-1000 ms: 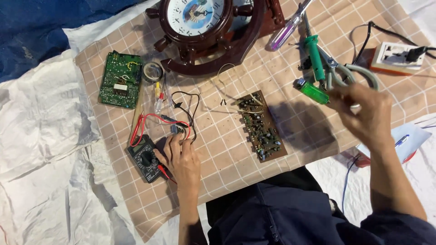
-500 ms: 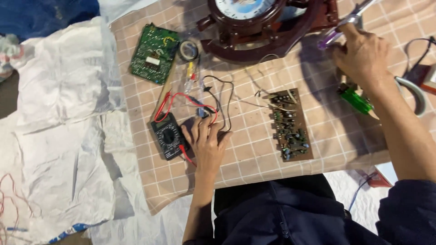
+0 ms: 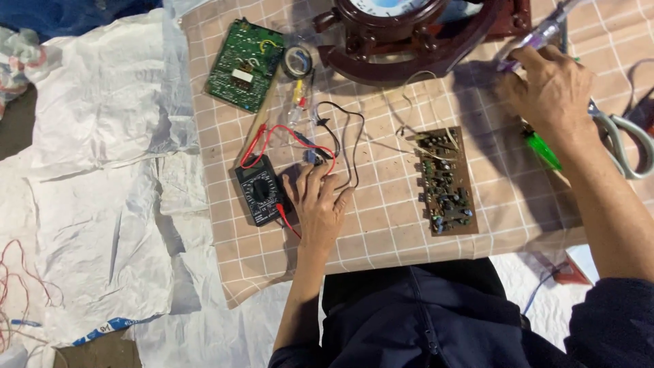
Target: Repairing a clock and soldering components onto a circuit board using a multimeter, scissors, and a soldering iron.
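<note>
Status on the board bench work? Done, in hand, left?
Done: multimeter is out with leads attached.
In hand: left hand rests beside the meter; right hand reaches the purple-handled tool.
Left: brown circuit board lies untouched, no probe on it.

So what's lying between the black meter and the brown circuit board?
In the head view, the left hand rests flat between the meter and the brown board, with looped black wire above.

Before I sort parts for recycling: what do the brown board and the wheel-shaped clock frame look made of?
Brown board: looks like matte phenolic or paper laminate, plain brown with small components on it. Clock frame: probably varnished wood, dark reddish with a gloss; moulded plastic can't be excluded.
</note>
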